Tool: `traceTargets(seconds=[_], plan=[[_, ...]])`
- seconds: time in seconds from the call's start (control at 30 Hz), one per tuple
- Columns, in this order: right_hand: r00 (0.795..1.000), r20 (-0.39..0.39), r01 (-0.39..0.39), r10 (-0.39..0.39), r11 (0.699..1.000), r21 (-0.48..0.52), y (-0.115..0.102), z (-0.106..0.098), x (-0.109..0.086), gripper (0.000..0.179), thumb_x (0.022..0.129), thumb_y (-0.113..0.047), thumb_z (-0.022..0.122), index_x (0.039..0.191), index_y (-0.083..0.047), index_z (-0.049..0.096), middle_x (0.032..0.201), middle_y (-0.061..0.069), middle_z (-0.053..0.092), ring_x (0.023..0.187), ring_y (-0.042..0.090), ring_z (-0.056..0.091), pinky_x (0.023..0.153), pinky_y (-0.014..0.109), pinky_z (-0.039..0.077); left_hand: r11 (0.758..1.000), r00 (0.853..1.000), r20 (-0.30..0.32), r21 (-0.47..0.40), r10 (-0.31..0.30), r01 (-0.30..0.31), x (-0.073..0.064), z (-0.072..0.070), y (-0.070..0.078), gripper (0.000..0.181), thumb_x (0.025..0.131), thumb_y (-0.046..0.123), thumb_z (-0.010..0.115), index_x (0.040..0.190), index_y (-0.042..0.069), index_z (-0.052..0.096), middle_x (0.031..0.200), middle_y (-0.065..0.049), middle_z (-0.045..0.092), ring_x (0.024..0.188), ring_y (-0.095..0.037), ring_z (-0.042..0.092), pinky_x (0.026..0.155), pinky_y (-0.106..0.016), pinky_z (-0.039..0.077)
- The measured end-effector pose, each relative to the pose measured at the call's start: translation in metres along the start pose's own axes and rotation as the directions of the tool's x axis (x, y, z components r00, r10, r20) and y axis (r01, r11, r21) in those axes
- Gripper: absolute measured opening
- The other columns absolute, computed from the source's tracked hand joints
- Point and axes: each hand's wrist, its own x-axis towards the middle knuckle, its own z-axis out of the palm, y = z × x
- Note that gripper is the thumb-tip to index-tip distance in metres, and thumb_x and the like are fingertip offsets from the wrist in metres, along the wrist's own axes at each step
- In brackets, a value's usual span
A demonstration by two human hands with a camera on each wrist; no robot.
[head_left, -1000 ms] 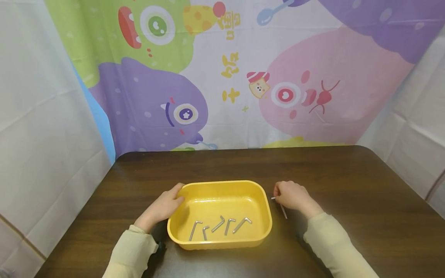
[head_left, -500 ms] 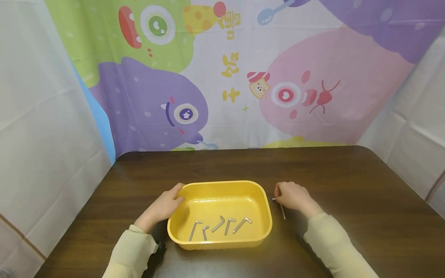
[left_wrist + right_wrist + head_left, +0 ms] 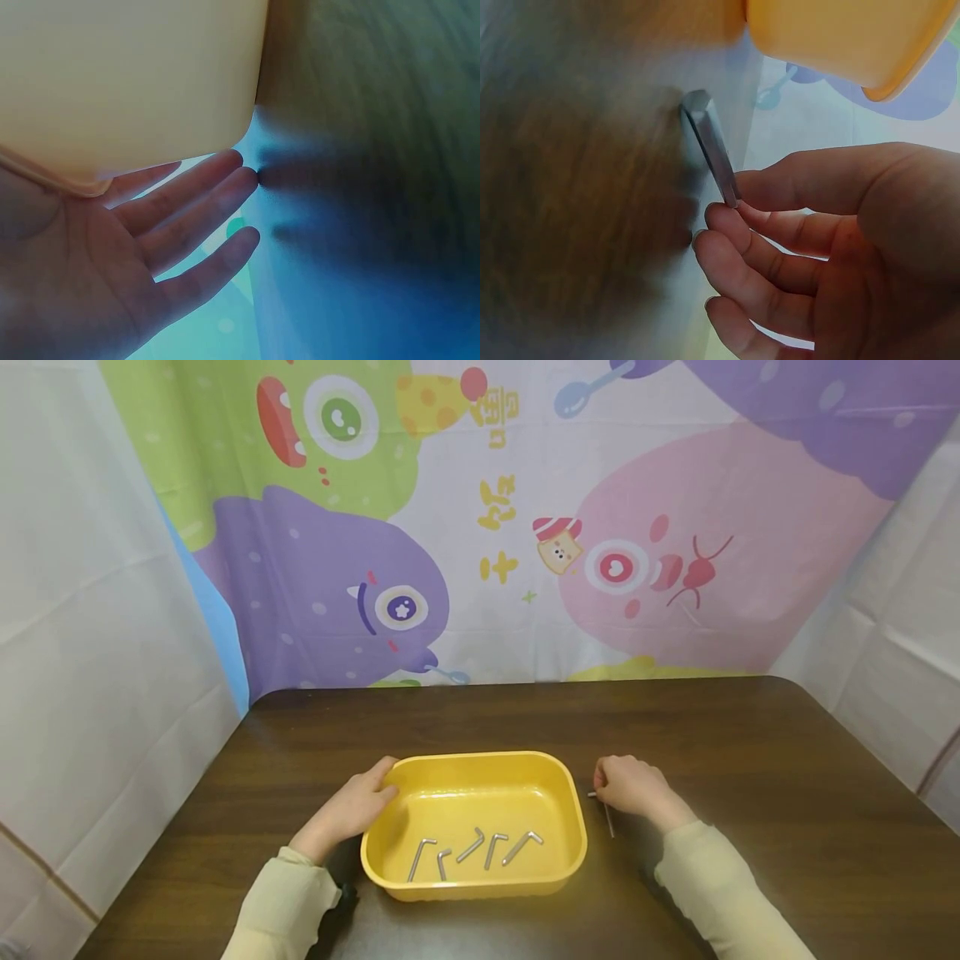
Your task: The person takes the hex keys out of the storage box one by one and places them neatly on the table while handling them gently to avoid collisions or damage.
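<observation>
At the basin's left end, my left hand (image 3: 358, 803) grips the rim of a yellow plastic basin (image 3: 480, 890), thumb over the edge inside. Its other fingers (image 3: 199, 229) spread along the outer wall. Several silver hex keys (image 3: 491, 850) lie apart on the basin floor, toward its near side. Right of the basin, my right hand (image 3: 632, 785) pinches another hex key (image 3: 714, 150) between thumb and fingertips, low over the table. The key's long arm slants toward me and its short end points to the basin. The fingers partly hide its bend.
The dark wooden table (image 3: 712, 727) runs back to a hanging cloth (image 3: 457, 527) printed with cartoon monsters. White cloth (image 3: 97, 610) hangs on the left side, and more white cloth (image 3: 900, 618) on the right.
My right hand has come slightly nearer to me, and the hex key in it has shifted a little with it. The left hand and the basin stay put.
</observation>
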Motion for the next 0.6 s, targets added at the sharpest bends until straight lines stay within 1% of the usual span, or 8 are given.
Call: traceTargets(seconds=[0.37,0.6], plan=[[1.000,0.015,0.001,-0.001,1.000,-0.001,-0.0020,-0.0009,-0.0019,0.006,0.076,-0.012,0.058,0.072,-0.014,0.054,0.069,-0.001,0.052,0.064,0.016,0.048,0.056,0.031,0.036,1.000,1.000,-0.006,0.012,-0.004,0.004,0.0000,0.0000,0.0008,0.034,0.091,0.012,0.043,0.125,0.007,0.043,0.111,-0.016,0.058,0.082,-0.021,0.055,0.071,-0.034,0.047],[1.000,0.017,0.011,-0.010,1.000,-0.002,-0.0021,-0.0009,-0.0027,0.007,0.077,-0.012,0.057,0.072,-0.014,0.053,0.068,-0.002,0.051,0.064,0.016,0.047,0.055,0.031,0.035,1.000,1.000,-0.009,0.001,-0.001,0.001,-0.0007,0.0004,0.0004,0.034,0.091,0.012,0.043,0.125,0.008,0.043,0.109,-0.016,0.058,0.079,-0.020,0.055,0.067,-0.032,0.046]])
